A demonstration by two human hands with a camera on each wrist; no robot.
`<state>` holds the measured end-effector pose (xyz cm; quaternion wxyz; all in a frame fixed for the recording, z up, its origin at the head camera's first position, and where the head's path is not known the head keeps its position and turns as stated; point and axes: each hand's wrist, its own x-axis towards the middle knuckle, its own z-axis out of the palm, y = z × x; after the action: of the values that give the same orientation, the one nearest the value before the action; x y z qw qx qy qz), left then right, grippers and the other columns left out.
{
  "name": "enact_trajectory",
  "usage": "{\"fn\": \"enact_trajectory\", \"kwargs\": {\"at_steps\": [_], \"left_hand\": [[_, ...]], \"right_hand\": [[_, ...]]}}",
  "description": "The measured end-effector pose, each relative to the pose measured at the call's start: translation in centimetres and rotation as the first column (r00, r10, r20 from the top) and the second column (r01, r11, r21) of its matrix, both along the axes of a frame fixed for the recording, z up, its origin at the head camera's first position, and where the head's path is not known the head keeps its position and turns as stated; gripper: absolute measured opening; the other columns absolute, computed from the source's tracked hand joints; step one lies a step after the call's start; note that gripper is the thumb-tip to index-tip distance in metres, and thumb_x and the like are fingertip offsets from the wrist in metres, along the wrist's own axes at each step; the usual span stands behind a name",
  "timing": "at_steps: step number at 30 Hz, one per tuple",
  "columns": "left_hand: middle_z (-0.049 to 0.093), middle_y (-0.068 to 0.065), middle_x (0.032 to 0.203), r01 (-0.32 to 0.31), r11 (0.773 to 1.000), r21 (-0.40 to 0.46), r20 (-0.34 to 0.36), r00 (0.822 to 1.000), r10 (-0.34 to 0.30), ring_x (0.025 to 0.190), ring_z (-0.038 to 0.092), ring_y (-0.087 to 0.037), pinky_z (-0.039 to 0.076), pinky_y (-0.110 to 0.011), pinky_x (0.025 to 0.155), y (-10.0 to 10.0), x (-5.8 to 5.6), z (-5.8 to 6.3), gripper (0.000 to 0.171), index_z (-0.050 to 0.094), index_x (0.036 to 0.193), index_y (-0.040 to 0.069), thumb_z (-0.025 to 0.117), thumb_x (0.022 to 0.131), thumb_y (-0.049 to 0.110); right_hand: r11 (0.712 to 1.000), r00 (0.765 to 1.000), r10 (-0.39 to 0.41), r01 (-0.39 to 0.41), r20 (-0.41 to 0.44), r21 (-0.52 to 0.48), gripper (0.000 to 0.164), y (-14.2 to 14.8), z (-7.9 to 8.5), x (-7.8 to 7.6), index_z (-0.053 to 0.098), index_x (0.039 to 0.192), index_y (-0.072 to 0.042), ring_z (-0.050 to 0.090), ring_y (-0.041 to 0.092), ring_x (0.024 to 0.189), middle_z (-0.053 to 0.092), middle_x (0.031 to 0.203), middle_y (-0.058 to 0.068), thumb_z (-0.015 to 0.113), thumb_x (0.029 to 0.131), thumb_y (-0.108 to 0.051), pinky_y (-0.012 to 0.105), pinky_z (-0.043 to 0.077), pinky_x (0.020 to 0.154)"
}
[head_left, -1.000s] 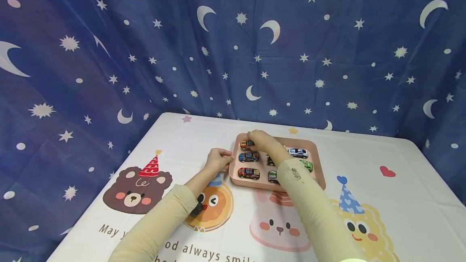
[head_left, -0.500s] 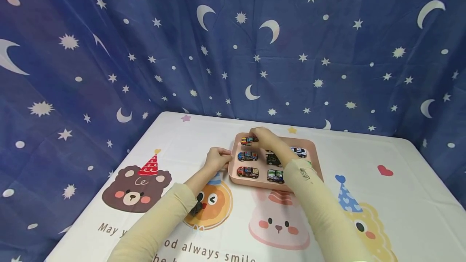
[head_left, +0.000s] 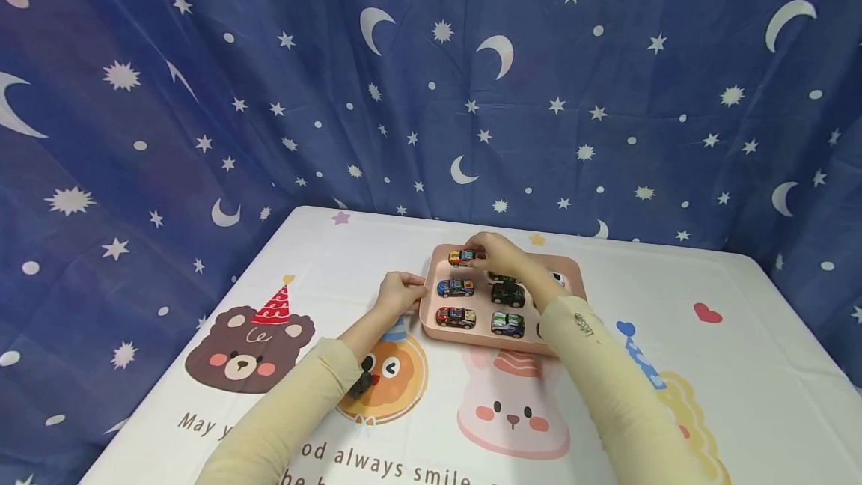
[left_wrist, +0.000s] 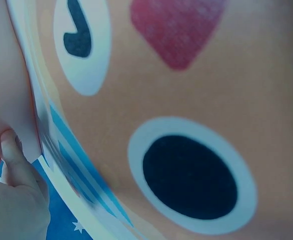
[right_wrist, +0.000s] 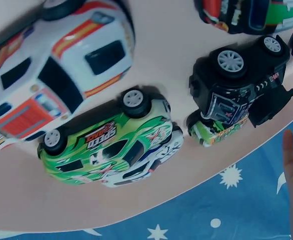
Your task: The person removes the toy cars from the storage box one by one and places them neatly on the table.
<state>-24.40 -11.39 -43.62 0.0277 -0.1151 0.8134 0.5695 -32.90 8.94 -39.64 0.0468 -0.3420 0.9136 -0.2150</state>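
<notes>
A pink tray (head_left: 485, 340) holds several toy cars. My left hand (head_left: 399, 294) grips its left wall; in the left wrist view the thumb of that hand (left_wrist: 21, 200) presses the tray wall (left_wrist: 9, 75). At the back left of the tray, my right hand (head_left: 501, 254) pinches a red-and-yellow toy car (head_left: 461, 257). A blue car (head_left: 456, 288) and a red-and-black car (head_left: 456, 317) stand in line in front of it. To their right are a black military-style toy vehicle (head_left: 508, 293) and a green-and-white car (head_left: 508, 324). My right forearm covers the tray's right part.
The right wrist view shows a white car with orange stripes (right_wrist: 69, 75), a green car (right_wrist: 106, 147) and the black vehicle (right_wrist: 236, 75) close together. A white printed tablecloth (head_left: 761, 365) covers the table. A blue starry curtain (head_left: 572, 171) hangs behind.
My right hand has shifted slightly back and to the right, and the red-and-yellow car has moved with it. The left hand stays at the tray's left wall.
</notes>
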Motion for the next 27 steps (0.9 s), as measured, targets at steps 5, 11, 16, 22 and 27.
{"fn": "enact_trajectory", "kwargs": {"at_steps": [5, 11, 16, 22, 27], "left_hand": [[0.069, -0.016, 0.088, 0.001, 1.000, -0.003, 0.006, 1.000, -0.001, 0.055, 0.058, -0.006, 0.055, -0.018, 0.052, 0.1, 0.1, 0.1, 0.021, 0.068, 0.102, -0.005, 0.065, 0.083, 0.003], [0.069, -0.016, 0.089, 0.002, 1.000, 0.012, 0.025, 1.000, -0.003, 0.057, 0.059, -0.008, 0.053, -0.016, 0.049, 0.1, 0.0, 0.1, 0.022, 0.067, 0.104, -0.004, 0.064, 0.084, 0.005], [0.070, -0.019, 0.093, -0.009, 1.000, 0.021, 0.048, 0.999, 0.008, 0.054, 0.058, -0.008, 0.050, -0.015, 0.045, 0.0, -0.4, 0.0, 0.021, 0.067, 0.103, -0.004, 0.065, 0.084, 0.005], [0.069, -0.019, 0.096, -0.022, 0.996, 0.083, 0.087, 0.996, 0.015, 0.051, 0.053, -0.005, 0.044, -0.012, 0.043, 0.0, -0.6, -0.1, 0.022, 0.066, 0.105, -0.005, 0.065, 0.085, 0.005], [0.068, -0.019, 0.098, -0.033, 0.995, 0.097, 0.100, 0.995, 0.023, 0.050, 0.053, -0.003, 0.043, -0.011, 0.043, 0.1, -0.5, -0.3, 0.023, 0.066, 0.105, -0.005, 0.065, 0.085, 0.005]], "right_hand": [[1.000, 1.000, 0.020, -0.020, 0.009, -0.018, 0.030, 0.6, 0.3, 0.3, 0.062, 0.113, 0.004, 0.059, 0.025, 0.091, 0.064, 0.106, 0.018, 0.065, 0.087, -0.011, 0.039, 0.053, 0.082], [0.999, 1.000, 0.030, -0.030, -0.008, -0.018, 0.030, 1.1, 1.0, 0.9, 0.063, 0.113, 0.002, 0.059, 0.026, 0.094, 0.064, 0.107, 0.017, 0.066, 0.087, -0.012, 0.040, 0.053, 0.084], [0.999, 0.999, 0.039, -0.039, -0.023, -0.017, 0.029, 1.6, 1.4, 1.3, 0.064, 0.112, 0.002, 0.057, 0.023, 0.087, 0.065, 0.104, 0.015, 0.066, 0.087, -0.012, 0.037, 0.051, 0.078], [0.999, 0.999, 0.025, -0.026, -0.024, -0.023, 0.029, 2.4, 1.3, 1.5, 0.064, 0.113, 0.002, 0.054, 0.021, 0.083, 0.063, 0.101, 0.016, 0.066, 0.087, -0.011, 0.033, 0.049, 0.072], [0.998, 1.000, -0.001, 0.000, -0.011, -0.061, 0.030, 3.0, 1.3, 1.8, 0.063, 0.113, 0.003, 0.058, 0.024, 0.088, 0.064, 0.104, 0.017, 0.067, 0.087, -0.011, 0.038, 0.052, 0.076]]}}
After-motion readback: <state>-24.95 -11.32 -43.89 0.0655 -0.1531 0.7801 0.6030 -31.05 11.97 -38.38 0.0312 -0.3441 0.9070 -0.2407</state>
